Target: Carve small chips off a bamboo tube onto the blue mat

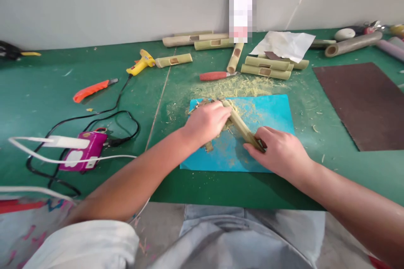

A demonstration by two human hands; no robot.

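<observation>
A length of bamboo (pixel 242 125) slants across a blue sheet (pixel 274 111), between my two hands. My left hand (pixel 208 121) is closed at its far end, the fingers curled over and partly hiding it. At the near end my right hand (pixel 279 147) grips the bamboo with thumb and fingers. Pale shavings and dust lie on the sheet, and a small bamboo scrap (pixel 209 146) rests below my left hand. Just behind the sheet, a red-handled knife (pixel 214 76) lies among more shavings (pixel 233 87).
Several notched bamboo tubes (pixel 265 71) lie along the back of the green table (pixel 176 187). To the left are a yellow glue gun (pixel 141 64), an orange cutter (pixel 92 90) and a purple power strip (pixel 97 147) with trailing cords. Brown sandpaper (pixel 362 105) lies right.
</observation>
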